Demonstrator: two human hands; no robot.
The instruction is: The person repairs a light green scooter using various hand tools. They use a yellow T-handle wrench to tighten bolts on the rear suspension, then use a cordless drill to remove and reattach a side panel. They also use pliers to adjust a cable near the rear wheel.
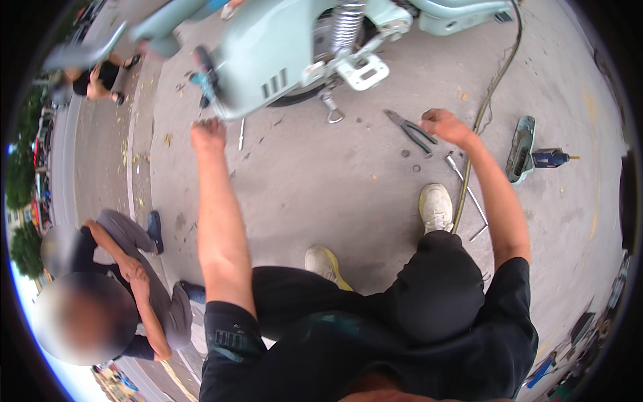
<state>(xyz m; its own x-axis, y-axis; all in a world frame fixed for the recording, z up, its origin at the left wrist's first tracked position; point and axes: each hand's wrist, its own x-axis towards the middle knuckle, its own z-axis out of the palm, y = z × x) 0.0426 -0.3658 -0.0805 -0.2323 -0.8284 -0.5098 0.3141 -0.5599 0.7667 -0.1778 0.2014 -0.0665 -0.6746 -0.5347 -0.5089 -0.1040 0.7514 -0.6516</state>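
My left hand has its fingers curled, at the lower corner of a pale green body panel on a two-wheeler. What those fingers hold is hidden. To the right, my right hand is closed, its fingertips over the handles of dark-handled pliers. The pliers are spread, jaws pointing up and left; whether I grip them or something small, I cannot make out. A metal coil spring and a pale green footrest bracket show on the machine. Below them hangs a metal stand piece.
A long T-shaped wrench lies by my right shoe, near a hose. A green part and a dark blue tool lie further right. A slim rod is near my left hand. One person sits at left.
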